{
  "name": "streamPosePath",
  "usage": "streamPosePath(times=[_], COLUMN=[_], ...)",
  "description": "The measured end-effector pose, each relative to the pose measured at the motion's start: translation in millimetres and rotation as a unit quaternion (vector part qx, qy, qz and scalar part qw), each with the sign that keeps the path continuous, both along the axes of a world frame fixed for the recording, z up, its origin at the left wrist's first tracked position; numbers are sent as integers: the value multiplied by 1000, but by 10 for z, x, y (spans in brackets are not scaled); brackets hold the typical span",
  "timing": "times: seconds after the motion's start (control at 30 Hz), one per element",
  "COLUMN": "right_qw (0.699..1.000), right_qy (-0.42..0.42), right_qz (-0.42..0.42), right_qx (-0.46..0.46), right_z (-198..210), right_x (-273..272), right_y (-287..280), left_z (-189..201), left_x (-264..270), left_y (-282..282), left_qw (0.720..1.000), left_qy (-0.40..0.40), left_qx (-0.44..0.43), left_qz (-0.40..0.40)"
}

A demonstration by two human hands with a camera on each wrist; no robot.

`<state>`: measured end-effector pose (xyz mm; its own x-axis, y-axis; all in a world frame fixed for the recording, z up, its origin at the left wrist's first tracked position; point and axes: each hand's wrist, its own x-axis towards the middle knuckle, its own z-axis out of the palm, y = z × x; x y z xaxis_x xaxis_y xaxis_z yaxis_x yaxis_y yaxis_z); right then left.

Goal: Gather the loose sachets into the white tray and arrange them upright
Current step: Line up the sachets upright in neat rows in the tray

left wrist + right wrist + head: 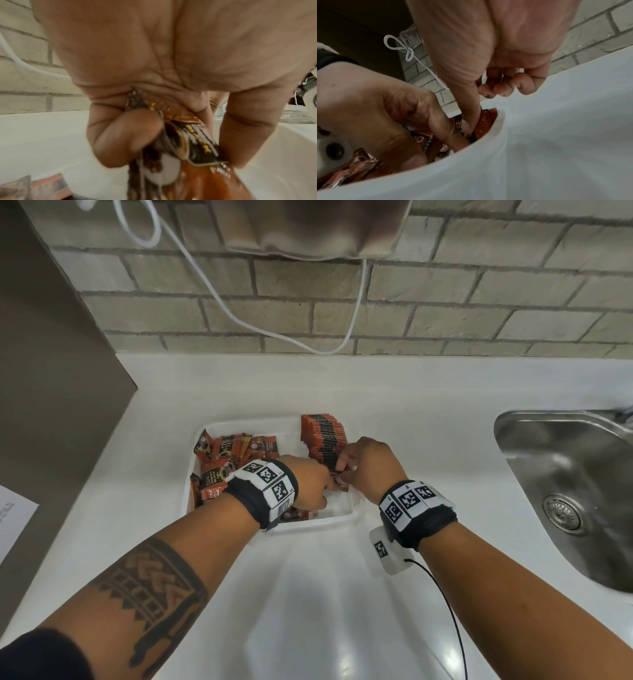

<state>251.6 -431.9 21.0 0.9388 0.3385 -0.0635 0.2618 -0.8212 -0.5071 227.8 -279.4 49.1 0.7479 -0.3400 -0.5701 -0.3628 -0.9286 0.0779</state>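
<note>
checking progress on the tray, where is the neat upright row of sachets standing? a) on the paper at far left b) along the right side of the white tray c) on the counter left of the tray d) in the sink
b: the upright row of sachets stands on edge along the right side of the white tray, while loose sachets lie jumbled on its left.

A white glossy surface [411, 392] runs along a wall of pale grey brick [445, 302] with darker mortar lines. A white cable [212, 292] droops in a loop down the wall, reaching almost to the surface's back edge. At the top hangs a blurred beige box [308, 224] — what it is cannot be told. On the left stands a flat brown panel [51, 354]. To the right, a steel sink [565, 491] is set into the surface, its round drain [561, 513] showing — overhead light glares off the white top near the front.
</note>
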Motion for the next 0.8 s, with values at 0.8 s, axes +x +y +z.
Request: streamPosePath(times=[0.8], right_qw=[999], right_qy=[-20], right_qz=[12], right_qx=[26], right_z=[-7], right_x=[-58], right_y=[-22], left_z=[38], left_x=[-22], left_y=[117], left_qw=[997], left_qy=[50], left_qx=[-51], left_qz=[-3])
